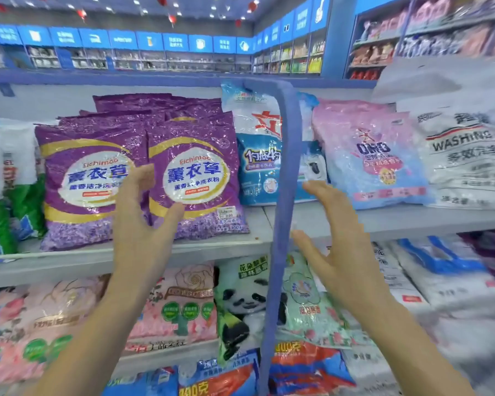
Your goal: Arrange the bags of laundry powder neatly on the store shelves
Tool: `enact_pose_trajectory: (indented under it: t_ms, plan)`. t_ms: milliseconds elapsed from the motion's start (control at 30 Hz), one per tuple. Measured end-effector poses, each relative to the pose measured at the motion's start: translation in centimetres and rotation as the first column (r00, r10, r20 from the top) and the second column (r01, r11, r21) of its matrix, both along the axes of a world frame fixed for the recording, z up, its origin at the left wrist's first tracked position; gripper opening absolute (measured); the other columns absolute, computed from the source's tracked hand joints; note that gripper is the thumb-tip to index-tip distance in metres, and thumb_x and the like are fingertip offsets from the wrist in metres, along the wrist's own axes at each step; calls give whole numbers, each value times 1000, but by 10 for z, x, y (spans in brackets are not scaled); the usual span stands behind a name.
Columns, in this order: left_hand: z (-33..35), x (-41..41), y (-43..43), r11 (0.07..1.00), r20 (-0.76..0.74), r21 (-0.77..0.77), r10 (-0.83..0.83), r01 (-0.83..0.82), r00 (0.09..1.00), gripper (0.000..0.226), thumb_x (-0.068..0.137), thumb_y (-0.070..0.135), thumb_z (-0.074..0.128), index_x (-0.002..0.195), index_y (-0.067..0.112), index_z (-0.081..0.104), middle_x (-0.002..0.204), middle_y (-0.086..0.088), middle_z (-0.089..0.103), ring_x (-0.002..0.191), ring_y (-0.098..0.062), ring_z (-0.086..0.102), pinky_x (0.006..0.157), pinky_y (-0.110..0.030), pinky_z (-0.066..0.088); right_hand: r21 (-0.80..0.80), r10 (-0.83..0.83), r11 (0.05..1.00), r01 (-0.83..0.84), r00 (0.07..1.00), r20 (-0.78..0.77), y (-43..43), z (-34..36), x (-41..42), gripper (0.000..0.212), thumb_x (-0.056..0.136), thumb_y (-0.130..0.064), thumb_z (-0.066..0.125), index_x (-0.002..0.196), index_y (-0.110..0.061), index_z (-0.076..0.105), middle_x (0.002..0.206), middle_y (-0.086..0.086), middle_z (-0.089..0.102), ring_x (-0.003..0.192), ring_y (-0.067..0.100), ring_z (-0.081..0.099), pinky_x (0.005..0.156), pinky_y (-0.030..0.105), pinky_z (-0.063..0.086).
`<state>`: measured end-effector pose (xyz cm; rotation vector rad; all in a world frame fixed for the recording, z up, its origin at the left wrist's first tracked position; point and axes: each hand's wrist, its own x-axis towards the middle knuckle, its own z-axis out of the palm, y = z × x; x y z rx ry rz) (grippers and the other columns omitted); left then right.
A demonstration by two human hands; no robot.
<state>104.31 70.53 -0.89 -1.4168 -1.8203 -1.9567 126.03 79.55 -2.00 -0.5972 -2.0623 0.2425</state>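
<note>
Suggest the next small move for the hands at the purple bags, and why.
Probably grip the right purple bag with the left hand and square it up: that hand is open at the bag's left edge, the bag sits slightly askew, and the right hand holds nothing.

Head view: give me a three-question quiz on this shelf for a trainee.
1. True or false: the right hand holds a bag.
2. Which bag stands partly behind the blue post? A purple; B blue-white; C pink.
3. Fill in: the OMO bag stands on the post's ____ side.
Key: 1 false, it is open and holds nothing; 2 B, the blue-white bag; 3 right.
</note>
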Motion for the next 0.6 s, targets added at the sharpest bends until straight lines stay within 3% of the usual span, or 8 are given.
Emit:
enact_pose_trajectory:
  t_ms: [133, 267, 400, 533, 600]
  plan:
    - [-7, 49, -2, 976, -23, 68, -205, 206, 979, 44, 81, 10, 62, 112, 37, 48, 109, 20, 58, 106, -2, 56, 94, -16, 40, -77, -214, 975, 209, 975, -59, 3, -12, 85, 44, 87, -30, 54, 129, -25, 42, 132, -3, 44, 125, 3, 37, 105, 12, 26]
    - [-18, 100, 15, 913, -21, 59, -402, 403, 915, 30, 82, 12, 58, 103, 32, 53, 88, 5, 66, 82, -6, 65, 75, -13, 48, -155, -417, 902, 402, 906, -78, 12, -34, 165, 44, 82, -32, 56, 124, -23, 46, 122, -7, 46, 110, -9, 42, 92, -1, 25]
    - [-42, 145, 54, 837, -36, -81, -544, 541, 838, 18, 81, 33, 55, 96, 44, 55, 85, 11, 68, 79, -6, 66, 75, -14, 50, -210, -591, 791, 575, 806, -16, 31, -63, 243, 48, 79, -23, 56, 124, -11, 50, 119, -5, 50, 110, 16, 48, 93, 16, 29]
    - [-76, 191, 101, 803, -82, -279, -566, 526, 820, 17, 78, 39, 53, 94, 46, 57, 89, 21, 66, 80, 4, 62, 78, -10, 46, -219, -669, 721, 658, 743, 31, 55, -88, 311, 45, 79, -13, 61, 122, -5, 51, 119, 10, 55, 110, 18, 47, 90, 14, 28]
    - [-97, 213, 123, 804, -152, -383, -541, 455, 827, 19, 81, 34, 57, 99, 35, 59, 87, 18, 66, 82, 3, 60, 79, -16, 46, -230, -678, 705, 671, 732, 59, 72, -100, 340, 44, 79, -5, 65, 121, -3, 52, 118, 12, 56, 110, 19, 47, 90, 13, 27]
